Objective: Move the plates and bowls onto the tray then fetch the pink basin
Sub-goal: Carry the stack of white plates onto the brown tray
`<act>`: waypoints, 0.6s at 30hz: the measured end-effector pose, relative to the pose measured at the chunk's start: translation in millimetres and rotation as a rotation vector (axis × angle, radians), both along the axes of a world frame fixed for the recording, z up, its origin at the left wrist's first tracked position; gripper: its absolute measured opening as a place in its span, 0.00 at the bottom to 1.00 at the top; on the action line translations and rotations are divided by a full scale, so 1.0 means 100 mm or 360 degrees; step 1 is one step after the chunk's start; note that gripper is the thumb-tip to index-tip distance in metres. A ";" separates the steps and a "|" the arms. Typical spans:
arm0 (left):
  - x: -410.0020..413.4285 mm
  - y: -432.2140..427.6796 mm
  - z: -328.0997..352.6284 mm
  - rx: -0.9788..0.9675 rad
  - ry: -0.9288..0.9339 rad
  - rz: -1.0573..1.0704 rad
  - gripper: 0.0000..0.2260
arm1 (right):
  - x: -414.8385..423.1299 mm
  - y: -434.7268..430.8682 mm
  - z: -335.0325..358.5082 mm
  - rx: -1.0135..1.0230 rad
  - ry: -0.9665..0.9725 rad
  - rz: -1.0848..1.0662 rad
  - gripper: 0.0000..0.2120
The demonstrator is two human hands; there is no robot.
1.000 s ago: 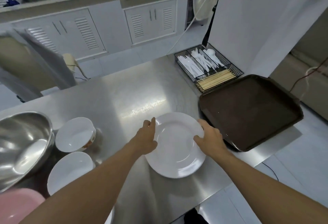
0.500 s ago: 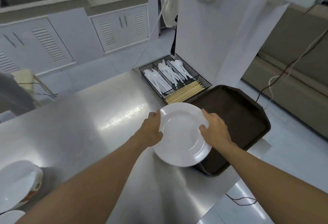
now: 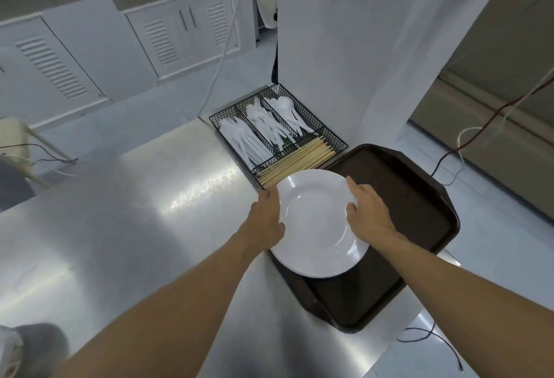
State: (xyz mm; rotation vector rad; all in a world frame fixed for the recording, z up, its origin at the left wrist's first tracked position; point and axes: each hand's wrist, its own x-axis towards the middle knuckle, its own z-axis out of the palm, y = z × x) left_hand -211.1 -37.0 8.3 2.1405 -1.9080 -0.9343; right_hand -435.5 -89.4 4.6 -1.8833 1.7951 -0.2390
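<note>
A round white plate [image 3: 317, 227] is held between both hands, lifted above the left edge of the dark brown tray [image 3: 419, 212]. My left hand [image 3: 265, 218] grips its left rim and my right hand [image 3: 367, 212] grips its right rim, thumb on top. The tray lies on the steel table [image 3: 150, 227] at its right end and holds nothing else. Only the edge of one white bowl [image 3: 9, 350] shows at the bottom left corner. The pink basin is out of view.
A black wire cutlery basket [image 3: 335, 139] with white plastic cutlery and wooden chopsticks stands just behind the tray, close to the plate's far rim. A white pillar [image 3: 359, 47] rises behind it. The table's right edge runs right past the tray, with cables on the floor.
Both hands have carried the plate to the right, from the table surface to over the tray's left edge. The view swung right, so the steel bowl and pink basin left the frame.
</note>
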 end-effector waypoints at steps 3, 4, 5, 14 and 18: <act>-0.05 -0.02 -0.09 0.0003 0.0016 0.0005 0.41 | -0.02 -0.05 -0.06 0.0024 0.0035 -0.0015 0.28; -0.06 -0.03 -0.11 0.0003 0.0005 0.0002 0.41 | -0.03 -0.05 -0.08 0.0034 0.0038 -0.0021 0.28; -0.07 -0.03 -0.13 0.0003 -0.0010 -0.0002 0.41 | -0.04 -0.06 -0.10 0.0045 0.0035 -0.0026 0.28; -0.15 -0.07 -0.16 -0.0022 -0.0031 -0.0048 0.38 | -0.07 -0.08 -0.18 0.0079 0.0053 -0.0034 0.29; -0.17 -0.04 -0.15 -0.0025 -0.0056 -0.0083 0.38 | -0.08 -0.09 -0.18 0.0127 0.0078 -0.0011 0.30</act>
